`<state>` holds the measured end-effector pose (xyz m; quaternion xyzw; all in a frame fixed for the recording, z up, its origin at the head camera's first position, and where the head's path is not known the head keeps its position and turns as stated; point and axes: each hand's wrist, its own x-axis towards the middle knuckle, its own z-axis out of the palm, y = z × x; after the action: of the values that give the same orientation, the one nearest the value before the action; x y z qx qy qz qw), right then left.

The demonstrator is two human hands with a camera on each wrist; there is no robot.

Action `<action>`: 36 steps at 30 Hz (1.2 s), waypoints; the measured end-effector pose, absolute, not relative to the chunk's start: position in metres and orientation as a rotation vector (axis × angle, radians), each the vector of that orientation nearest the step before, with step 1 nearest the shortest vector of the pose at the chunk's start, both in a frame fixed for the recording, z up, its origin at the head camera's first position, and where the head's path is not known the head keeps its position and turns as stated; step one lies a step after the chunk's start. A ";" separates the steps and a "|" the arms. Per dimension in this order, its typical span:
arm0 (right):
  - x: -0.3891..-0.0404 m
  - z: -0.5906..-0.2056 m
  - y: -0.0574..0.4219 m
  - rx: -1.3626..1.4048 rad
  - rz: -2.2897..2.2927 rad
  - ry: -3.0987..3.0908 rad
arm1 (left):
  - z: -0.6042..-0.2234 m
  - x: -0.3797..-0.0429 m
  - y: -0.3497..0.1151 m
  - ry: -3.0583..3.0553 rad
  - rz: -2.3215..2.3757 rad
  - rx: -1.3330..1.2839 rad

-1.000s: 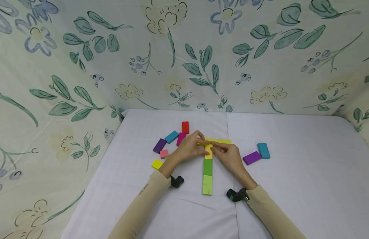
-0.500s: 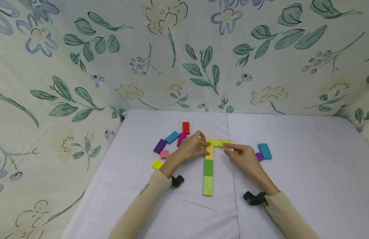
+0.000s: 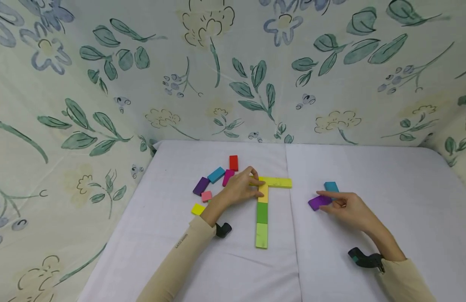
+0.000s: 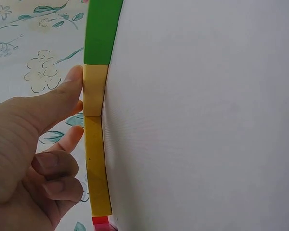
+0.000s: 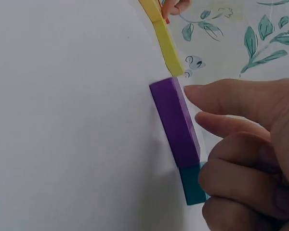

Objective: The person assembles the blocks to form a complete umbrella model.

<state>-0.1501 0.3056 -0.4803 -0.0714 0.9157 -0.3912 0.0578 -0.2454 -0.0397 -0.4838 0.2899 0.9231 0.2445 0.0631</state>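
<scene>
In the head view my left hand rests its thumb and index fingertips against the pale orange block and the joint with the yellow bar above it. The left wrist view shows the thumb against that block's side, other fingers loosely bent. A green block and a light green block continue the column downward, forming a T. On the right, my right hand reaches over a purple block, thumb and index finger spread beside it. A blue block lies just behind, partly covered by the hand.
Left of the T lie loose blocks: red, magenta, blue, dark purple, pink and yellow. A white cloth covers the table; a floral curtain hangs behind.
My right hand has left the pale orange block, passed the yellow bar's right end and moved right to the purple block. My left hand stays in place.
</scene>
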 end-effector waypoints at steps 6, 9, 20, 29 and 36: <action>-0.148 -0.490 0.316 -0.176 -1.147 2.816 | -0.484 -0.245 -0.039 2.789 0.742 0.873; -0.149 -0.492 0.313 -0.120 -1.138 2.867 | -0.483 -0.244 -0.039 2.790 0.740 0.877; -0.150 -0.493 0.314 -0.120 -1.125 2.839 | -0.486 -0.247 -0.041 2.795 0.715 0.889; -0.148 -0.490 0.306 -0.023 -1.029 2.936 | -0.487 -0.246 -0.041 2.797 0.722 0.873; -0.147 -0.489 0.302 0.028 -1.010 2.953 | -0.487 -0.246 -0.041 2.794 0.725 0.874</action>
<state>-0.1470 0.3025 -0.4887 0.0091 0.9460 -0.3237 0.0103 -0.2457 -0.0413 -0.4871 0.2892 0.9246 0.2400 0.0625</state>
